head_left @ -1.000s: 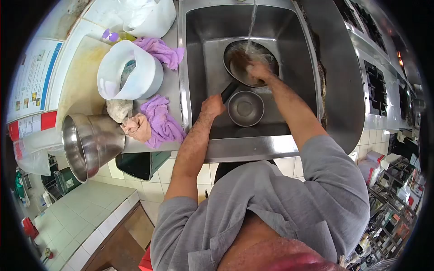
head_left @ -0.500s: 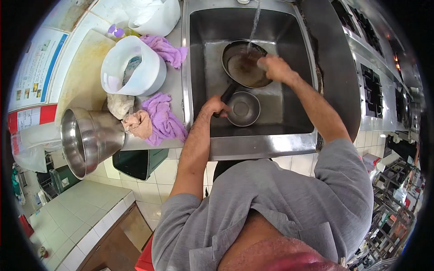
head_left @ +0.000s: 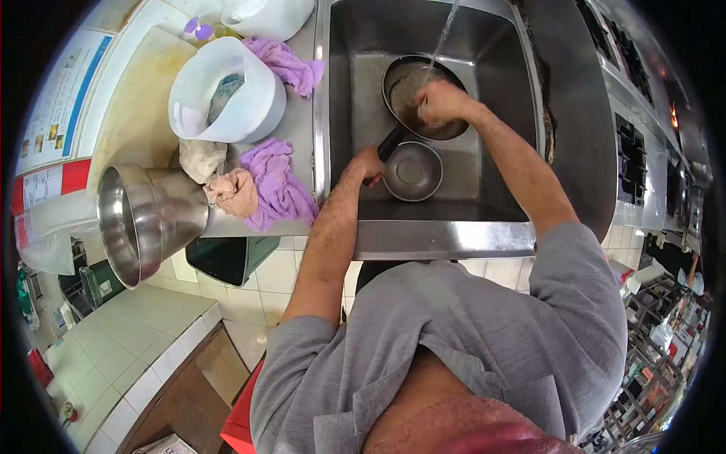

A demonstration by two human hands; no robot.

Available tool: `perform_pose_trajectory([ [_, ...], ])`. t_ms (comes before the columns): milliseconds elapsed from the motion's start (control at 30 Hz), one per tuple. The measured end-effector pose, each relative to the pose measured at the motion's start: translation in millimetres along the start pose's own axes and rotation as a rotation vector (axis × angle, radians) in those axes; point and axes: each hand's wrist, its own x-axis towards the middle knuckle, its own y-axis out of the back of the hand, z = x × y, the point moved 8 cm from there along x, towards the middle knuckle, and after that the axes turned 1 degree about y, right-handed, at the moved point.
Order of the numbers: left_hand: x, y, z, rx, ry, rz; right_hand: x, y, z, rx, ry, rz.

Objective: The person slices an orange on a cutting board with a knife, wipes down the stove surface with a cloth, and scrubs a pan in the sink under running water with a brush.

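Observation:
A dark frying pan (head_left: 451, 130) lies tilted in the sink, with running water (head_left: 445, 36) falling into it. My left hand (head_left: 367, 164) is wrapped round the pan's black handle (head_left: 392, 141). Over the inside of the pan is my right hand (head_left: 442, 103), fingers curled and smeared by motion; whatever they hold is hidden. Just below the pan, a small round metal bowl (head_left: 412, 172) rests on the sink floor, close beside my left hand.
The steel sink (head_left: 446, 236) has deep walls. On the left counter stand a white tub (head_left: 261, 113) with a scouring pad inside, purple cloths (head_left: 276, 185), a peach cloth (head_left: 232, 191) and a large metal pot (head_left: 155, 219). Gas burners (head_left: 630, 159) are at the right.
My right hand has moved left and slightly down across the pan. The camera view has shifted, so the sink sits a little higher and further right. My left hand keeps its hold.

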Motion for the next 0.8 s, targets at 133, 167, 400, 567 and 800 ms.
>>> perform_pose_trajectory([
  [133,8,6,0,0.035,-0.015,0.078,18,23,62,0.094,-0.395,0.167],
  [167,10,6,-3,0.039,-0.012,0.077,17,20,59,0.099,-0.396,0.168],
  [400,20,-3,-14,0.170,0.040,0.047,0,3,22,0.105,-0.166,0.257],
  [567,-1,3,5,0.206,0.031,0.112,42,19,79,0.549,-0.249,0.143],
  [800,-18,32,24,0.578,-0.024,0.431,-8,13,-9,-0.018,-0.077,-0.316],
])
